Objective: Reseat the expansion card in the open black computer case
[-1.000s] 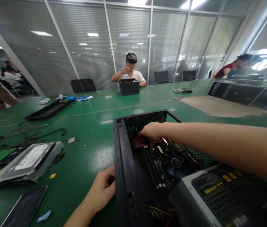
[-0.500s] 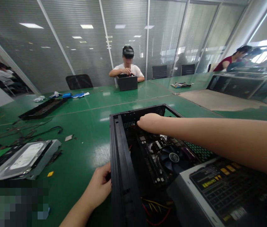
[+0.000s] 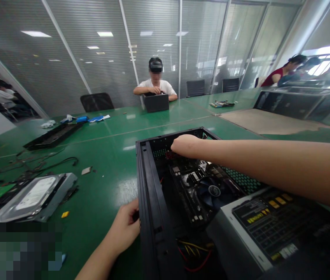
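Note:
An open black computer case (image 3: 150, 194) lies in front of me. My left hand (image 3: 127, 221) is closed against its left side wall, the fingertips hidden at the edge. My right hand (image 3: 185, 146) reaches across from the right into the far end of the case. Its fingers are curled downward over a small dark red part (image 3: 169, 154), and whatever they grip is hidden. Below that hand sits the motherboard (image 3: 192, 181) with a round cooling fan (image 3: 214, 190). A power supply (image 3: 258, 229) with a black label fills the near right. Red and yellow wires (image 3: 192, 249) lie beside it.
On the left of the green table lie a hard drive (image 3: 36, 196), cables (image 3: 51, 165), a yellow piece (image 3: 65, 214) and a long black panel (image 3: 52, 136). Across the table a person (image 3: 156, 87) works at a dark box (image 3: 157, 103). Cardboard (image 3: 270, 121) lies far right.
My right hand and forearm have shifted slightly up, away from me, and more of the small red part shows beneath the hand. My left hand stays against the case.

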A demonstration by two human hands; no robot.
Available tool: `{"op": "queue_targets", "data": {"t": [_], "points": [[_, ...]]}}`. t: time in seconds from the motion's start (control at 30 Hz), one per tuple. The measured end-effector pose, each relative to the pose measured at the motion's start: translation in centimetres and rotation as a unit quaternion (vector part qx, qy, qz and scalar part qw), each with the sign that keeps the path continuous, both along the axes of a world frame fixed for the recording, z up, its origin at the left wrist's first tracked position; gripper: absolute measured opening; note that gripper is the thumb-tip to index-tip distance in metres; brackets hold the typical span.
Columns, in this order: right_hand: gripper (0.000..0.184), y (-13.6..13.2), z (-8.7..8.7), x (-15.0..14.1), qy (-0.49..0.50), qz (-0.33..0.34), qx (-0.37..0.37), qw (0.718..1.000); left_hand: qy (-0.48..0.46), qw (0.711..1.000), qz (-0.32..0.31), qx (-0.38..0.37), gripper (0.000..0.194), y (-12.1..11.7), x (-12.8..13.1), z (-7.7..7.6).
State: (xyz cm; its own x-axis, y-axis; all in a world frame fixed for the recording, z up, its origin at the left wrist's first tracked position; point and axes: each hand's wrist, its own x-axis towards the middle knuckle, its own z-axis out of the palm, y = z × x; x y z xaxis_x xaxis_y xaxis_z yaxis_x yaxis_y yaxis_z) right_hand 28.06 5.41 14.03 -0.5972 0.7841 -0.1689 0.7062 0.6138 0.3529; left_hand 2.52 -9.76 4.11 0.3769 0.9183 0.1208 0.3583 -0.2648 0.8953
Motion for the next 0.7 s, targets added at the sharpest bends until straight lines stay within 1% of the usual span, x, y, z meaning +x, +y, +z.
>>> {"op": "queue_targets", "data": {"t": [0.1, 0.17, 0.27, 0.37, 0.43, 0.5, 0.53, 0.57, 0.6, 0.63, 0.67, 0.7], "points": [[0.023, 0.0, 0.1, 0.0, -0.004, 0.018, 0.037, 0.999, 0.007, 1.000, -0.001, 0.001, 0.009, -0.1, 0.1, 0.1], [0.021, 0.1, 0.1, 0.0, -0.001, 0.028, 0.048, 0.998, 0.014, 1.000, -0.008, -0.001, 0.009, -0.1, 0.2, 0.2], [0.021, 0.1, -0.3, -0.2, -0.005, 0.036, 0.042, 0.998, 0.015, 1.000, -0.014, -0.002, 0.009, 0.0, 0.2, 0.3], [0.023, 0.0, -0.8, -0.7, -0.008, 0.035, 0.037, 0.999, 0.008, 1.000, -0.002, 0.002, 0.007, 0.0, 0.2, 0.3], [0.023, -0.3, -0.1, -0.9, -0.004, 0.021, 0.043, 0.999, 0.007, 1.000, 0.003, 0.000, 0.006, -0.1, 0.1, 0.3], [0.020, -1.4, 1.7, -0.3, -0.002, -0.002, 0.030, 1.000, 0.005, 1.000, 0.004, -0.012, 0.007, -0.3, 0.1, 0.2], [0.023, -2.5, 2.9, 0.4, 0.005, -0.009, 0.012, 1.000, -0.001, 1.000, 0.005, -0.019, 0.009, -0.3, 0.1, 0.2], [0.029, -4.0, 4.1, 1.4, 0.023, -0.010, -0.013, 1.000, -0.007, 1.000, 0.005, -0.027, 0.011, -0.4, 0.1, 0.2], [0.038, -6.0, 5.1, 2.6, 0.051, 0.000, -0.048, 0.998, -0.013, 0.999, 0.003, -0.035, 0.013, -0.5, 0.1, 0.2], [0.048, -8.5, 5.7, 4.1, 0.090, 0.019, -0.081, 0.992, -0.019, 0.999, 0.003, -0.038, 0.014, -0.6, 0.2, 0.1], [0.055, -11.4, 5.8, 5.6, 0.142, 0.035, -0.099, 0.984, -0.024, 0.999, 0.005, -0.037, 0.014, -0.7, 0.2, 0.1], [0.067, -14.6, 5.3, 7.2, 0.188, 0.056, -0.110, 0.974, -0.029, 0.999, 0.009, -0.032, 0.014, -0.8, 0.3, 0.0]]}}
